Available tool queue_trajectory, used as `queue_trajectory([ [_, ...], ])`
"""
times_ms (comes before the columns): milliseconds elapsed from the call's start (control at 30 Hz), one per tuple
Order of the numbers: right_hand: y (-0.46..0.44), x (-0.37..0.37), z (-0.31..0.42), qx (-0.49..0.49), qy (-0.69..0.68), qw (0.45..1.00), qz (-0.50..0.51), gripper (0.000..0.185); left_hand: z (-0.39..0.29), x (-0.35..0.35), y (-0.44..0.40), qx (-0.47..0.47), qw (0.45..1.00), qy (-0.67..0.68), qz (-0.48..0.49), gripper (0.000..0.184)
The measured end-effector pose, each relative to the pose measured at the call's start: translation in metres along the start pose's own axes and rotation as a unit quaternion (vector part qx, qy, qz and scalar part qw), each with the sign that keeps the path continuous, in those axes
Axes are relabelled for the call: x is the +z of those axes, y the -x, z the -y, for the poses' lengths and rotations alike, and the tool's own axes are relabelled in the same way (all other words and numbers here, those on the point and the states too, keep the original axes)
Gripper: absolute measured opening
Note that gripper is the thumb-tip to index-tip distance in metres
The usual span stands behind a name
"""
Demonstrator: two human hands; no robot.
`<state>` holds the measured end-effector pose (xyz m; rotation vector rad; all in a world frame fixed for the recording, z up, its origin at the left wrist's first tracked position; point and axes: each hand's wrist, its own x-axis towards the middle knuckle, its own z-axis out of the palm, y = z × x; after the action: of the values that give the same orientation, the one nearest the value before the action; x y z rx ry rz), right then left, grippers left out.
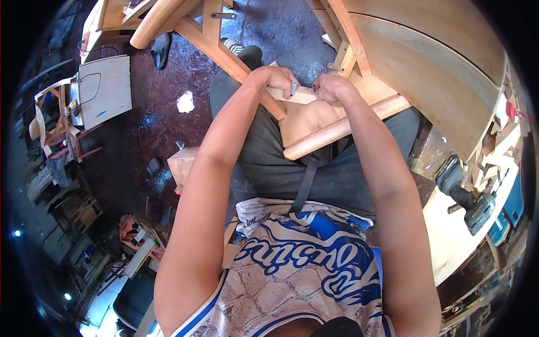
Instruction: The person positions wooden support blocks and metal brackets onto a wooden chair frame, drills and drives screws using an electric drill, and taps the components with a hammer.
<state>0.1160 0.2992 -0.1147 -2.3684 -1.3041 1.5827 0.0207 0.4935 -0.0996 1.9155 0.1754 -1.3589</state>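
Observation:
A wooden furniture frame [320, 135] with a flat panel and rounded rails rests across my lap. A pale wooden strip [302, 96] runs between my two hands over the panel. My left hand [274, 80] is closed around the strip's left end, beside a slanting wooden leg [224, 59]. A small grey metal piece [293, 88] stands up at its fingertips; whether the fingers grip it is unclear. My right hand [332, 87] is closed at the strip's other end, fingers curled down. Something dark and small shows at its fingertips, too small to name.
A large curved wooden panel [426, 67] rises at the right. A cordless power tool [480, 213] lies on a pale board [455, 236] at the right. On the floor are a dark shoe [160, 51] and a wooden block [182, 165]. Grey metal fittings [223, 16] sit on the frame.

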Motion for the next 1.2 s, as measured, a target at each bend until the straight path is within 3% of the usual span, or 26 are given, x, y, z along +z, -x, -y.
queue_trajectory([
  [400,0.001,0.0,0.003,0.0,0.0,1.0,-0.016,0.032,-0.004,0.001,0.005,-0.02,0.998,0.044,0.026,0.075],
  [600,0.005,-0.009,0.014,0.034,0.028,0.998,0.045,0.04,-0.003,0.001,0.006,-0.014,0.998,0.057,0.036,0.075],
  [767,0.005,-0.008,0.012,0.028,0.021,0.999,0.035,0.043,-0.003,0.001,0.006,-0.017,0.998,0.043,0.032,0.075],
  [833,-0.001,0.002,0.006,0.001,0.015,1.0,-0.015,0.039,-0.003,0.001,0.006,-0.021,0.999,0.03,0.025,0.074],
  [1200,0.012,-0.006,0.017,0.021,0.046,0.999,0.002,0.046,0.0,0.003,0.005,-0.012,0.998,0.055,0.03,0.071],
])
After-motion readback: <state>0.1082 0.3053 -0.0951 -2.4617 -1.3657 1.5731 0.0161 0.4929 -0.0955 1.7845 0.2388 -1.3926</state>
